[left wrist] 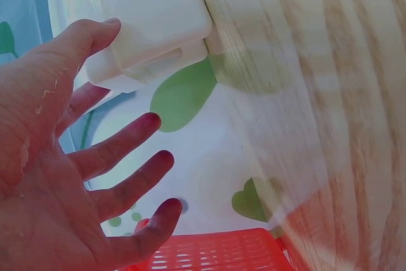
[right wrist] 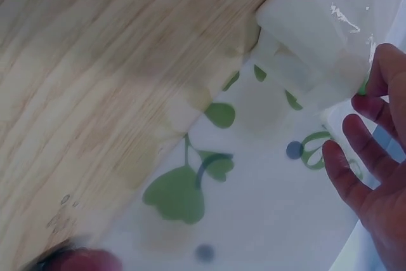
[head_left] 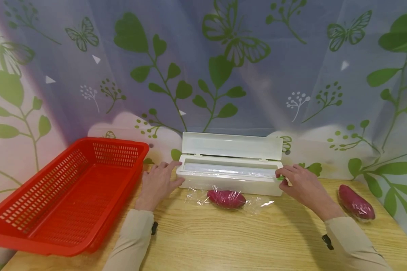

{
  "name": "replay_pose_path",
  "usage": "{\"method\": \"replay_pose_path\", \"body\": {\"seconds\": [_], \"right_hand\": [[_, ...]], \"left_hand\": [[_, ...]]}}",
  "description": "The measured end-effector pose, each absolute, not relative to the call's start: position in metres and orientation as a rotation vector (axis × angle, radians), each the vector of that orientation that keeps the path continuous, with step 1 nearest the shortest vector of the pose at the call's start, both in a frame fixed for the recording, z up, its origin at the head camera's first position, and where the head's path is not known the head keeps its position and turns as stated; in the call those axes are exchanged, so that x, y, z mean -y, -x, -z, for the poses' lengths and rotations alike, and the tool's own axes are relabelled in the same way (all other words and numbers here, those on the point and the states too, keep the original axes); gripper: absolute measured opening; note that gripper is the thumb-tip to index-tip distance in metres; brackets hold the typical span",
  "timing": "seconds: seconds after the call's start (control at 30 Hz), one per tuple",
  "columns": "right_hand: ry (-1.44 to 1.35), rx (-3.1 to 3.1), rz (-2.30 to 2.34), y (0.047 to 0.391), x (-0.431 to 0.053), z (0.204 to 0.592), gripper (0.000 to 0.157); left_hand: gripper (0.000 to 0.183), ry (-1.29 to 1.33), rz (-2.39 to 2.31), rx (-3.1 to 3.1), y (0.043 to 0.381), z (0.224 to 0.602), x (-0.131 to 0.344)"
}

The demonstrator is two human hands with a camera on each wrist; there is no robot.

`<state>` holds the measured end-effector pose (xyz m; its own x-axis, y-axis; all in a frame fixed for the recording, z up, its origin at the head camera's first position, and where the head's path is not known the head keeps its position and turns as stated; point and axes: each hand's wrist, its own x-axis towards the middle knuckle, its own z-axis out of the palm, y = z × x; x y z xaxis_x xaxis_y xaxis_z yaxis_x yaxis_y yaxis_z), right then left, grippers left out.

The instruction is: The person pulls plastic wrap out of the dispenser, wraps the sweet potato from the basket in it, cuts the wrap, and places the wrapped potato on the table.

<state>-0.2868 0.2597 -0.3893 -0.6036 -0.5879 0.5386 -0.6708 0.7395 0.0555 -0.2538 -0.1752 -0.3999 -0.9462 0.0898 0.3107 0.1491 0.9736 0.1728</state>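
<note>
A white cling film dispenser (head_left: 230, 184) stands by the wall with its lid (head_left: 232, 146) raised and a film roll (head_left: 228, 169) inside. My left hand (head_left: 157, 184) holds its left end between thumb and index finger; the other fingers are spread in the left wrist view. At the right end, my right hand (head_left: 302, 186) pinches a small green slider (head_left: 280, 178) between thumb and index finger. Film stretches from the roll over the dispenser's front edge. Just before it on the table lies a purple sweet potato (head_left: 226, 199) with clear film (head_left: 195, 196) spread around it.
A red plastic basket (head_left: 88, 246) with slotted walls stands left of my left arm. Another purple sweet potato (head_left: 355, 202), wrapped in film, lies at the right near the table edge. A patterned curtain (head_left: 268, 94) rises right behind the dispenser.
</note>
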Motion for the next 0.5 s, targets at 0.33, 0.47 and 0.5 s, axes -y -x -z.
{"method": "replay_pose_path", "body": {"seconds": [0.33, 0.47, 0.5], "right_hand": [[-0.899, 2.398, -0.223, 0.281, -0.268, 0.394, 0.027], [-0.862, 2.443, -0.282, 0.275, -0.266, 0.393, 0.023], [-0.860, 2.448, -0.298, 0.274, -0.265, 0.393, 0.022]], "left_hand": [[0.055, 0.193, 0.295, 2.810, 0.253, 0.398, 0.174], [0.056, 0.197, 0.342, 2.832, 0.253, 0.398, 0.174], [0.056, 0.194, 0.370, 2.847, 0.253, 0.398, 0.174]]}}
